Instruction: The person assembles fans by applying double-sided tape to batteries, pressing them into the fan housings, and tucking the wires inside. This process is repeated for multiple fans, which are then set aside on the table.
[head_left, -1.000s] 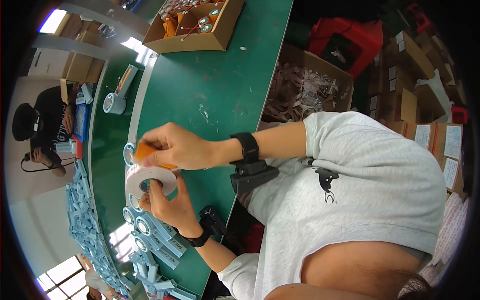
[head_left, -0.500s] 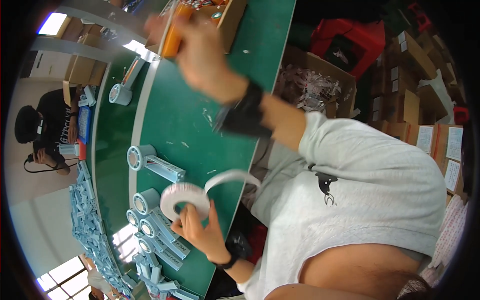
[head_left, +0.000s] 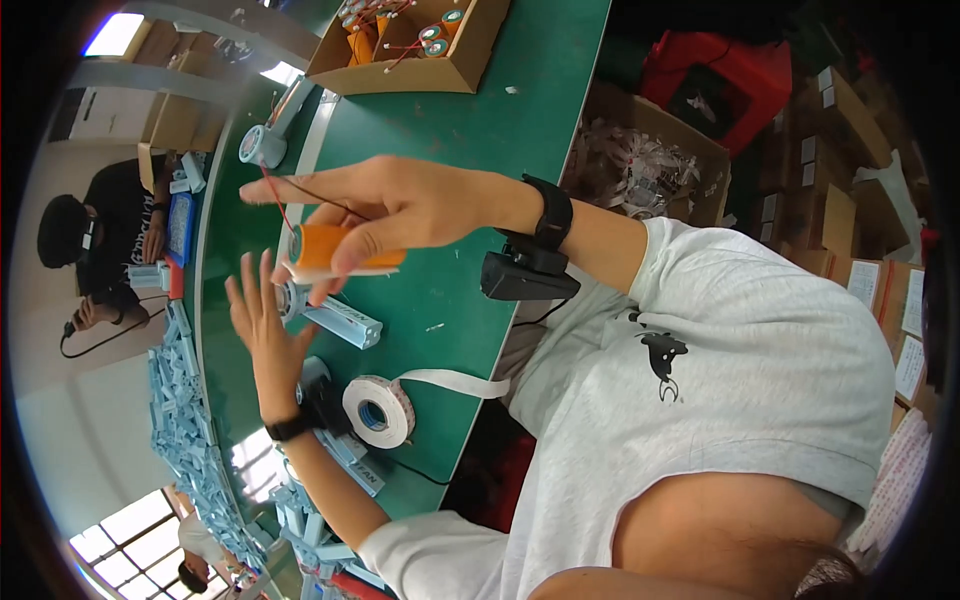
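Far L, heap of blue parts (head_left: 180,390); then L hand (head_left: 262,335), fingers spread wide, near orange cyl (head_left: 322,246) w/ red & black wires, pinched btwn thumb & fingers of R hand (head_left: 405,208) above green table (head_left: 450,130), white strip (head_left: 345,273) along its underside; blue fan (head_left: 345,324) on table; tape roll (head_left: 378,412), loose end (head_left: 455,381) reaching table edge; scrap box (head_left: 650,170) far R

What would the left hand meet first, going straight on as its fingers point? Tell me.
Likely the right hand, at its index finger; beyond that, roughly in line, lies the far fan. Depth is unclear, so the left hand might pass beneath.
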